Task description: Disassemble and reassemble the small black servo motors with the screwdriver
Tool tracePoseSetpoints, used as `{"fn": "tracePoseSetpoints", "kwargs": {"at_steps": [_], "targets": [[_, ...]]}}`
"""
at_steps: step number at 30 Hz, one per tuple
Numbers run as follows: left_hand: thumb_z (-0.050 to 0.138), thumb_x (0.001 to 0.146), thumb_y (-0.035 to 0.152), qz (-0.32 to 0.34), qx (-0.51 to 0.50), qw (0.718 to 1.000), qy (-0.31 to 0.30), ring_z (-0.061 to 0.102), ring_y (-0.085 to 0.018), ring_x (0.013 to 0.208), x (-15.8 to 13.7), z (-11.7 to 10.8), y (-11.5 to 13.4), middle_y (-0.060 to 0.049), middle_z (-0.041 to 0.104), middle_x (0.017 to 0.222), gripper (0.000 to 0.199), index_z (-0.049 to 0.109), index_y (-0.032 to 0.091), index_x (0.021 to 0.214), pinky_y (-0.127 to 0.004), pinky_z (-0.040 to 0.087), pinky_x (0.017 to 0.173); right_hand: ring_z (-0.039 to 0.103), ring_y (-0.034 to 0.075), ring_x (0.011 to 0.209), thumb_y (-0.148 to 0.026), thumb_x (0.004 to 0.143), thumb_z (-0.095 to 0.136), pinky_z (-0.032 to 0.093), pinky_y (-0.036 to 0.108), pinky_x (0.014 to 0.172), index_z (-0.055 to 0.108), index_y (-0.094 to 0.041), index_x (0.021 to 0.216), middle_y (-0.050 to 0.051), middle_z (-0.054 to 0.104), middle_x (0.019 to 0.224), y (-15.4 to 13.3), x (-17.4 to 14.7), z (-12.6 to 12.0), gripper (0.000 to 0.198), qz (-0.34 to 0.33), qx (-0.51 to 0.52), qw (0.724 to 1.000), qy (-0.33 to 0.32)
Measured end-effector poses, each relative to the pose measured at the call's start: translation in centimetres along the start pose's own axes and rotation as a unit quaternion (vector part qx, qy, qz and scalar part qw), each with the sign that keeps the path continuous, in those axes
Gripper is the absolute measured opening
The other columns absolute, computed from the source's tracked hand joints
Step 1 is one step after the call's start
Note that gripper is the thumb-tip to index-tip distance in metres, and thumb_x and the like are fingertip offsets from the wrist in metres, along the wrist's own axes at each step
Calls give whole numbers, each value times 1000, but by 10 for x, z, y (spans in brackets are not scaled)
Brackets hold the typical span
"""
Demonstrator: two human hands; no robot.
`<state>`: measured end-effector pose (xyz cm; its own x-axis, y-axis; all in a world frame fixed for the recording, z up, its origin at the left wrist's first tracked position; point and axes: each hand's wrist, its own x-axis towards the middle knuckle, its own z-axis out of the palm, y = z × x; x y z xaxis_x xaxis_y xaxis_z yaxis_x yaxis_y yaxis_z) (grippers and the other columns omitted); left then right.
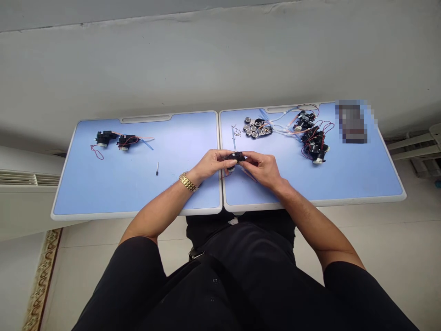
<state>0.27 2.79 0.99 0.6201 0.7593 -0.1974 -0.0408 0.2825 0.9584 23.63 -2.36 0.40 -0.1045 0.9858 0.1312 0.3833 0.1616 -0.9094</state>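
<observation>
Between both hands, over the seam of the two blue tables, is a small black motor assembly (236,156) with thin wires and a pale round part underneath. My left hand (215,164), with a gold watch at the wrist, pinches its left side. On its right side the fingers of my right hand (262,168) are closed round the black housing. Just behind the hands lie several tiny dark screws (237,132) and a blue tube (234,138). A group of round metal-and-black parts (253,128) sits behind to the right.
Two similar black assemblies (119,140) with wires lie on the left table (103,188). A small screwdriver bit (157,168) lies nearer. More wired black assemblies (313,138) are piled on the right table (361,179), beside a blurred dark object (352,122). A wall stands behind.
</observation>
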Motion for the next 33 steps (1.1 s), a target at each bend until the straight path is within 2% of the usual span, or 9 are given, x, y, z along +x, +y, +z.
{"fn": "tracePoseSetpoints", "kwargs": {"at_steps": [6, 9, 11, 14, 17, 21, 28, 30, 33], "targets": [[99, 82, 55, -5, -12, 1000, 5, 68, -11, 69, -2, 3, 1, -7, 79, 93, 60, 86, 13, 122, -23, 60, 62, 63, 17, 67, -42, 98, 75, 56, 34, 71, 80, -24, 138, -2, 73, 76, 0, 3, -18, 43, -33, -35, 998, -40], [99, 83, 54, -8, 4, 1000, 4, 68, -11, 72, -4, 5, 4, -11, 83, 105, 61, 85, 14, 127, -24, 61, 65, 74, 29, 116, -47, 99, 74, 62, 44, 95, 63, -30, 161, 10, 79, 129, 1, 9, -35, 65, -104, -80, 989, -68], [99, 82, 55, -8, 14, 1000, 0, 69, -12, 74, -4, 6, 6, -13, 84, 108, 63, 85, 13, 128, -24, 61, 65, 50, 39, 159, -56, 93, 83, 53, 58, 120, 44, -36, 175, 14, 54, 173, 2, 16, -40, 92, -139, -106, 975, -141], [99, 81, 58, -6, 27, 1000, -13, 69, -12, 70, -4, 7, 9, -12, 83, 99, 62, 87, 12, 121, -26, 61, 66, 23, 43, 175, -55, 90, 86, 33, 70, 135, 30, -39, 180, 14, 26, 190, 4, 28, -38, 107, -146, -141, 945, -256], [99, 81, 59, -9, 32, 999, -32, 67, -12, 67, -5, 6, 11, -7, 79, 86, 58, 87, 12, 113, -25, 59, 64, 20, 44, 176, -41, 90, 85, 28, 73, 135, 43, -33, 173, 17, 22, 190, 3, 38, -31, 94, -145, -194, 928, -284], [99, 80, 59, -14, 31, 999, -33, 65, -12, 67, -5, 5, 9, -5, 76, 83, 57, 87, 12, 111, -25, 58, 63, 17, 49, 175, -36, 88, 84, 33, 76, 130, 63, -27, 151, 20, 25, 188, -5, 41, -30, 67, -167, -270, 913, -254], [99, 83, 56, -12, 36, 999, -31, 64, -10, 66, -5, 4, 8, -5, 76, 87, 58, 86, 13, 119, -25, 58, 63, 27, 49, 171, -27, 97, 71, 34, 67, 126, 70, -20, 125, 23, 47, 176, -18, 30, -33, 29, -235, -361, 885, -179], [98, 84, 55, -11, 35, 999, -30, 64, -10, 65, -4, 4, 7, -5, 75, 88, 59, 86, 13, 123, -25, 57, 63, 40, 48, 165, -26, 100, 68, 34, 62, 125, 70, -18, 121, 24, 62, 161, -20, 28, -33, 23, -245, -378, 877, -168], [97, 85, 55, -9, 33, 999, -33, 64, -11, 67, -3, 2, 5, -5, 75, 89, 59, 86, 14, 126, -25, 57, 61, 70, 39, 129, -25, 105, 62, 41, 53, 115, 71, -17, 115, 18, 80, 121, -22, 24, -33, 16, -225, -405, 866, -187]]}}
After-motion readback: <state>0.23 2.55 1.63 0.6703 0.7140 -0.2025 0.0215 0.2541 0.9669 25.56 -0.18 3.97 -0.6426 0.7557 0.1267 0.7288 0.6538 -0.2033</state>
